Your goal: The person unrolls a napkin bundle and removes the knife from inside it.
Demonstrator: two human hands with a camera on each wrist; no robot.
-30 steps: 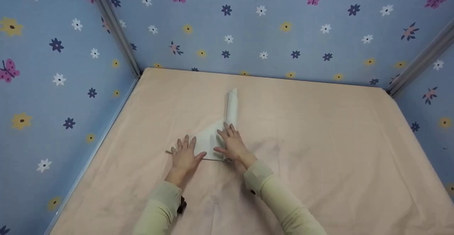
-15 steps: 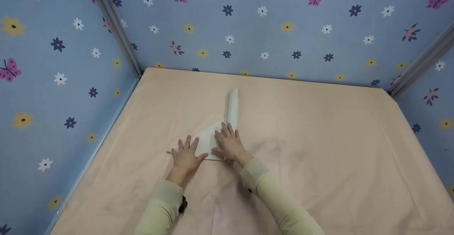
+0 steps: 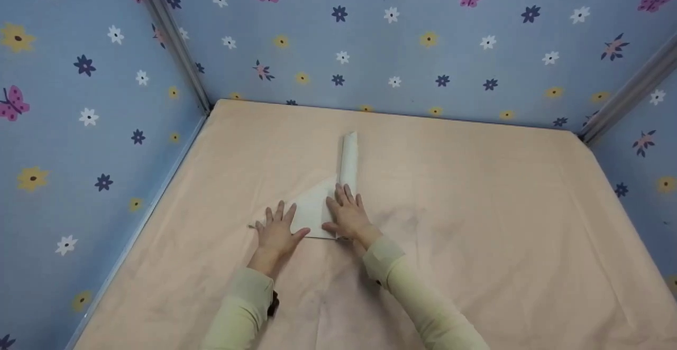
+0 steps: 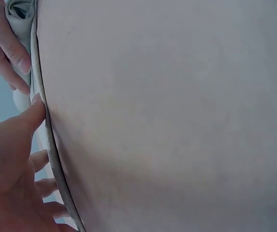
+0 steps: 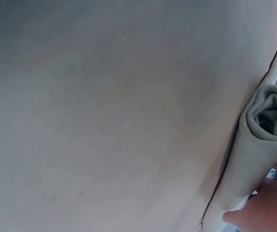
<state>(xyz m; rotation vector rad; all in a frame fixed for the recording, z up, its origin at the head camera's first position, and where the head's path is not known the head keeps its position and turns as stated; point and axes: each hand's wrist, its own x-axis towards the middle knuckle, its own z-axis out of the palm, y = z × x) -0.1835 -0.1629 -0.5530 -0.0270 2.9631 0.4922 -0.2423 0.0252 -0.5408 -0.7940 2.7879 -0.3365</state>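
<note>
A pale, soft cloth lies partly rolled on the table, its flat part (image 3: 309,213) tapering to the left. The roll (image 3: 349,155) runs away from the person along its right side; its spiral end (image 5: 269,118) shows in the right wrist view. My left hand (image 3: 276,236) rests with spread fingers on the flat part's left end, thumb at the near edge. Over the near half of the roll lies my right hand (image 3: 351,220), fingers extended, thumb reaching onto the flat part. A thin cord-like tip (image 3: 252,227) pokes out beyond the left hand. The hands hide parts of the cloth.
A peach cover (image 3: 502,207) spreads over the table, lightly creased. Blue panels (image 3: 391,38) with flowers and butterflies stand behind it and at both sides, joined by grey posts (image 3: 174,43). A dark wrist device (image 3: 273,304) shows by the left cuff.
The right hand shifts slightly left on the cloth, then back right by now. The roll's far end sits a touch further right. The left hand keeps its place.
</note>
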